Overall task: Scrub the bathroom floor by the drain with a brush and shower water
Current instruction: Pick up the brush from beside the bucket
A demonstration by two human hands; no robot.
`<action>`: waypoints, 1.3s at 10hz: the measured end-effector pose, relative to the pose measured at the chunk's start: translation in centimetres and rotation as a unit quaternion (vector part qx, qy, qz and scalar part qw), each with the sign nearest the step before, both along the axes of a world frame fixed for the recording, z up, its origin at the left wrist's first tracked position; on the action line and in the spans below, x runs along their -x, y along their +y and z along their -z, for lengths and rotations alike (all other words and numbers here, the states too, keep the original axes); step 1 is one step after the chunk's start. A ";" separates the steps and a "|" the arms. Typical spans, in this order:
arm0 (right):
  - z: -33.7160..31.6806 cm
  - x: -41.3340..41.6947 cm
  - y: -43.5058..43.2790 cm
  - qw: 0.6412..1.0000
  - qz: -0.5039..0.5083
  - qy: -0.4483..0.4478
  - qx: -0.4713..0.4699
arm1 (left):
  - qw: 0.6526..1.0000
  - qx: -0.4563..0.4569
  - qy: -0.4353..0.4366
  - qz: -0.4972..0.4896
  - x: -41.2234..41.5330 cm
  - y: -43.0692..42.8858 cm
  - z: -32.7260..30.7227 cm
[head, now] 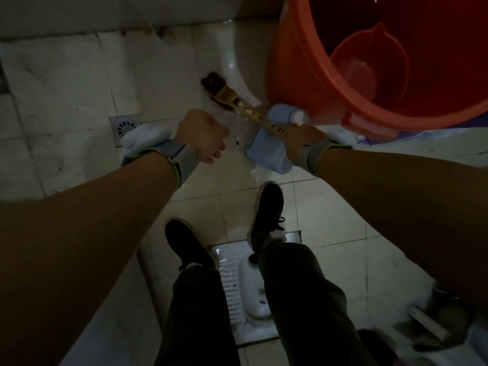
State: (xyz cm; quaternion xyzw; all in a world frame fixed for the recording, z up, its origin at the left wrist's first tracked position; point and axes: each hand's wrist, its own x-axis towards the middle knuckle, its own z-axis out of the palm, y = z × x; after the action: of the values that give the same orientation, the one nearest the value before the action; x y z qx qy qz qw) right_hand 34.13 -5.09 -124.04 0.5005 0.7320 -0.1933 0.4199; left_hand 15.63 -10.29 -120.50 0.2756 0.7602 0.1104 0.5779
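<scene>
Wet tiled floor [66, 75] carries a drain grate [125, 126], brush [232, 99] and orange bucket [290, 62]

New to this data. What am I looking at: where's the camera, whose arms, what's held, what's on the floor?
There is no robot here. The one picture comes from a wide-angle camera on a person's head, looking down, so the bare arms and black shoes are the wearer's own. The right hand grips the yellow handle of a brush, with its dark bristles down at the tiled floor. The left hand is curled in a fist, and nothing shows in it. A drain sits just left of that hand. An orange bucket at upper right holds a smaller scoop. A squat toilet lies between the legs. The pale blue thing under the right hand is too unclear to name.
</scene>
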 end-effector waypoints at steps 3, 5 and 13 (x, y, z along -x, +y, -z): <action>-5.6 5.9 1.8 0.996 0.038 0.077 0.023 | 0.998 -0.037 0.018 -0.039 3.5 1.9 -5.5; -9.9 8.8 4.5 0.994 0.044 0.094 0.025 | 0.993 -0.073 0.042 -0.084 7.4 4.7 -10.8; -12.9 17.4 8.3 0.993 0.066 0.082 0.058 | 0.927 -0.265 0.166 -0.208 18.3 10.9 -10.1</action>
State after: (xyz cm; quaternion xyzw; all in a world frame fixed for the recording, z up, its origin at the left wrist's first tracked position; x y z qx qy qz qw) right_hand 16.73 3.23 -111.17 0.5049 0.7171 -0.3027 0.3732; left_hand -2.65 0.65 -110.43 0.2687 0.8286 0.3778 0.3138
